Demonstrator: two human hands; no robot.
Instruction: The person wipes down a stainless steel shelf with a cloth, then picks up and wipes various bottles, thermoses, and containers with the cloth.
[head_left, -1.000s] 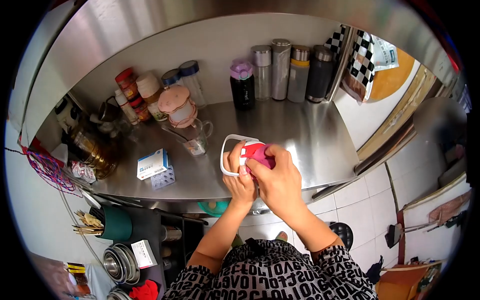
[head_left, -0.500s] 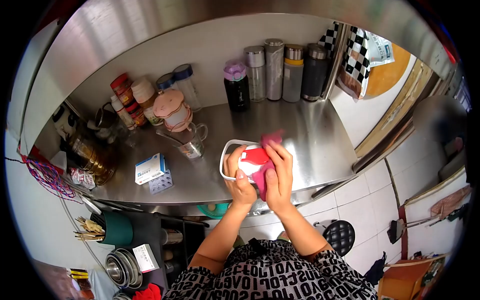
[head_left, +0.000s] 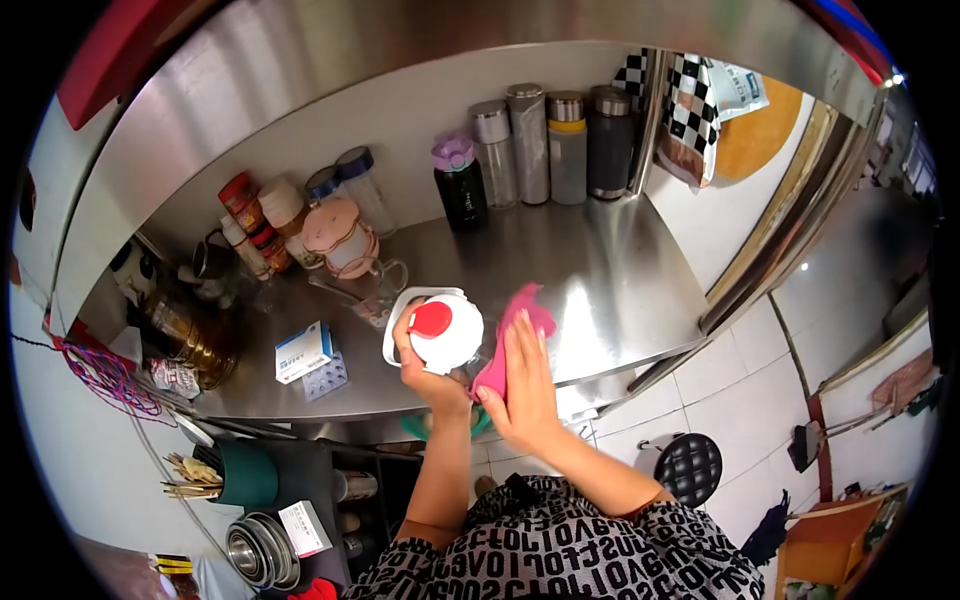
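A white container with a red cap (head_left: 456, 334) and a white loop handle is gripped in my left hand (head_left: 428, 375), above the front part of the steel counter (head_left: 630, 300). Just to its right, my right hand (head_left: 525, 390) has its fingers extended against a pink cloth (head_left: 520, 325), with the thumb on the cloth's near side. The cloth hangs between that hand and the container. Behind the container, to its left, stands a clear glass mug (head_left: 385, 290) partly hidden by it.
Several bottles (head_left: 568, 160) line the back wall. A pink-lidded jar (head_left: 342, 238), red-lidded jars (head_left: 240, 200) and a medicine box (head_left: 304, 352) with a blister pack (head_left: 325, 377) are on the left. Below are steel bowls (head_left: 262, 552), a green holder (head_left: 248, 474) and a black stool (head_left: 690, 468).
The container has turned so its red cap faces up and left, and has shifted left with my left hand. My right hand has moved apart from it, fingers straighter, with the cloth.
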